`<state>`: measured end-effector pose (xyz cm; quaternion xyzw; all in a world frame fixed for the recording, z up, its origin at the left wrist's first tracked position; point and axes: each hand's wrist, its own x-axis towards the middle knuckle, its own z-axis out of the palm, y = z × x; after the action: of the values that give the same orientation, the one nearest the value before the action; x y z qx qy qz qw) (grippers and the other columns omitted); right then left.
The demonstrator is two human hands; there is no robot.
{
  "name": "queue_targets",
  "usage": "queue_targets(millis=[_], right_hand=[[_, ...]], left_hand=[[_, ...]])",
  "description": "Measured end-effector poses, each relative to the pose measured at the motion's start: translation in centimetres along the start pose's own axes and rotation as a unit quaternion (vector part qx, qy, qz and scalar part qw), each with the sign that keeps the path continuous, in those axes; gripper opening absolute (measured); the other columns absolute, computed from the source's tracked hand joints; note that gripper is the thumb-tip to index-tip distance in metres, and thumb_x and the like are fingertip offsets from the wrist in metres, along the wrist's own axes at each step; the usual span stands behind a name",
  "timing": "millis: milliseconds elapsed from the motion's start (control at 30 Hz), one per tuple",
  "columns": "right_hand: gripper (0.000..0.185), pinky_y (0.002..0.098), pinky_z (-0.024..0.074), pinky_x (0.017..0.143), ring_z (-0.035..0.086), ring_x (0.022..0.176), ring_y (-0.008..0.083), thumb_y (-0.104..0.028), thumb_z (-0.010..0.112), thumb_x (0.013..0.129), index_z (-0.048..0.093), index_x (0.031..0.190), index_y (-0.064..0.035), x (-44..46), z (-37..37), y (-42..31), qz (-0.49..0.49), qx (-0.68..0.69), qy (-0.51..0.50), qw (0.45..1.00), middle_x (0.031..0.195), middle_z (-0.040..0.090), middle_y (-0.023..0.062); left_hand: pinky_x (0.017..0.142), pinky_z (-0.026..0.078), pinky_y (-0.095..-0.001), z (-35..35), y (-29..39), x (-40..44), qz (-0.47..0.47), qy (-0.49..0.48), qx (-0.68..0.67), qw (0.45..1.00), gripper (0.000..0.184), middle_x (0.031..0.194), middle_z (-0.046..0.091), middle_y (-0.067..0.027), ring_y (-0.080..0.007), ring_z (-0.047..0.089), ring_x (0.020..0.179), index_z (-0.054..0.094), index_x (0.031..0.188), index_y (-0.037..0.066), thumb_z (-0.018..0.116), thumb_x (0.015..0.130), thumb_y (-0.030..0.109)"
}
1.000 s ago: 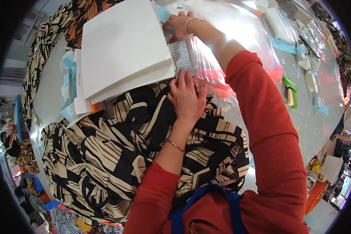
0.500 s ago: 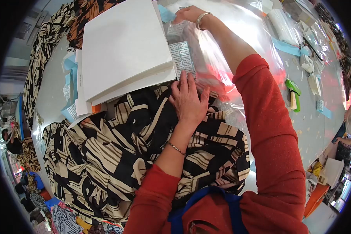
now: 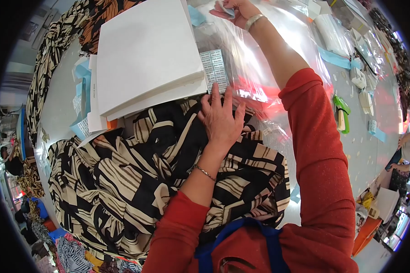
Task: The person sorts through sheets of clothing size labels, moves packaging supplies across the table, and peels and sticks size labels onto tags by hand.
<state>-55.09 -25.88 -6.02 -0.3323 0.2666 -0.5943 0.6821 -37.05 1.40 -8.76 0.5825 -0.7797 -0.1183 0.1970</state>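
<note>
My left hand [image 3: 221, 119] lies with its fingers spread, fingertips at the lower edge of a sheet of printed labels [image 3: 213, 68], palm over the black and beige patterned cloth [image 3: 136, 182]. Farther up, my right hand [image 3: 237, 12] is closed on a small whitish piece, perhaps paper, above the clear plastic bags [image 3: 278, 50]. Left of the label sheet sits a thick stack of white boards [image 3: 148, 54].
Green-handled snippers [image 3: 341, 113] lie on the grey table [image 3: 369, 150] at right. Beyond them are rolled plastic [image 3: 331, 32] and blue strips [image 3: 335, 57]. Paper tags and a blue strip [image 3: 81, 91] lie left of the boards. People are partly visible at both edges.
My right hand has moved up and to the right, away from the label sheet, and now holds a small whitish piece. My left hand has barely moved.
</note>
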Motion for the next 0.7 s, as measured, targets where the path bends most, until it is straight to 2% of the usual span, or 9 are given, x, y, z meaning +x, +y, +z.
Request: queue_targets(millis=[100,133,200,267,333,367,467,600,700], right_hand=[[0.019,0.0377,0.0487,0.056,0.059,0.062,0.0241,-0.016,0.052,0.086,0.063,0.093,-0.0016,6.6,-8.1,3.8,0.078,0.135,-0.017,0.988,0.071,0.061,0.0078],[0.024,0.0377,0.0474,0.054,0.057,0.059,0.0237,-0.022,0.054,0.086,0.064,0.092,-0.0016,5.9,-7.5,3.9,0.047,-0.031,-0.036,0.998,0.069,0.06,0.0076],[0.034,0.0379,0.0449,0.051,0.054,0.054,0.0228,-0.033,0.057,0.086,0.066,0.09,-0.0015,2.6,-3.8,2.8,-0.019,-0.356,-0.075,0.931,0.063,0.058,0.0071],[0.039,0.0272,0.045,0.07,0.06,0.082,0.0165,-0.032,0.059,0.083,0.063,0.117,-0.0134,0.3,0.7,1.1,0.176,-0.498,-0.056,0.847,0.101,0.065,0.0042],[0.044,0.0248,0.0466,0.066,0.063,0.08,0.0203,-0.035,0.057,0.083,0.061,0.12,-0.0113,-0.6,3.0,2.4,0.161,-0.669,-0.101,0.719,0.098,0.067,0.0089],[0.053,0.0307,0.049,0.076,0.063,0.093,0.0262,-0.049,0.052,0.085,0.061,0.119,-0.0087,0.2,1.7,3.6,-0.068,-0.847,-0.321,0.418,0.102,0.067,0.0163],[0.065,0.0344,0.0481,0.085,0.062,0.101,0.0311,-0.061,0.051,0.082,0.065,0.113,-0.0062,-3.5,5.5,0.4,0.124,-0.825,-0.054,0.548,0.106,0.065,0.0205],[0.073,0.0357,0.0475,0.086,0.063,0.094,0.0332,-0.067,0.052,0.078,0.068,0.105,-0.0012,-3.8,2.5,-2.3,0.109,-0.812,-0.038,0.572,0.105,0.065,0.0202],[0.052,0.0344,0.0426,0.06,0.052,0.062,0.0234,-0.052,0.057,0.082,0.069,0.091,-0.0015,-4.0,0.4,-3.9,0.068,-0.796,0.011,0.601,0.069,0.056,0.0112]], left_hand=[[0.094,0.029,-0.0519,0.2,0.0,-0.1,-0.001,0.033,-0.014,0.999,0.049,0.141,0.038,-0.0108,-0.0336,0.037,0.116,0.056,0.125,0.013,0.056,0.086,0.043],[0.094,0.03,-0.052,0.2,0.0,-0.1,-0.004,0.032,-0.016,0.999,0.049,0.14,0.039,-0.0106,-0.0336,0.037,0.116,0.056,0.125,0.013,0.056,0.086,0.043],[0.094,0.03,-0.0524,0.2,0.0,-0.1,-0.009,0.032,-0.02,0.999,0.05,0.14,0.039,-0.0102,-0.0336,0.037,0.116,0.055,0.125,0.012,0.056,0.086,0.043],[0.093,0.031,-0.0527,0.0,0.1,0.0,-0.016,0.024,-0.025,0.999,0.05,0.14,0.039,-0.0099,-0.0335,0.037,0.116,0.055,0.126,0.012,0.055,0.086,0.043],[0.093,0.031,-0.0529,0.0,0.1,-0.1,-0.018,0.019,-0.026,0.999,0.051,0.14,0.039,-0.0096,-0.0335,0.037,0.117,0.054,0.126,0.011,0.055,0.087,0.044],[0.093,0.031,-0.053,0.0,0.1,-0.1,-0.017,0.019,-0.026,0.999,0.051,0.14,0.039,-0.0094,-0.0335,0.037,0.117,0.054,0.126,0.011,0.055,0.087,0.044],[0.093,0.031,-0.0532,-0.1,0.2,0.0,-0.018,0.015,-0.022,0.999,0.052,0.14,0.038,-0.0093,-0.0336,0.036,0.117,0.053,0.127,0.011,0.054,0.087,0.045],[0.093,0.031,-0.0535,0.1,0.1,0.0,-0.022,0.018,-0.021,0.999,0.055,0.141,0.037,-0.0094,-0.0337,0.036,0.117,0.052,0.128,0.008,0.054,0.087,0.045],[0.093,0.031,-0.0537,0.1,0.2,0.0,-0.026,0.021,-0.02,0.999,0.057,0.142,0.036,-0.0102,-0.034,0.036,0.117,0.051,0.129,0.007,0.053,0.087,0.045]])
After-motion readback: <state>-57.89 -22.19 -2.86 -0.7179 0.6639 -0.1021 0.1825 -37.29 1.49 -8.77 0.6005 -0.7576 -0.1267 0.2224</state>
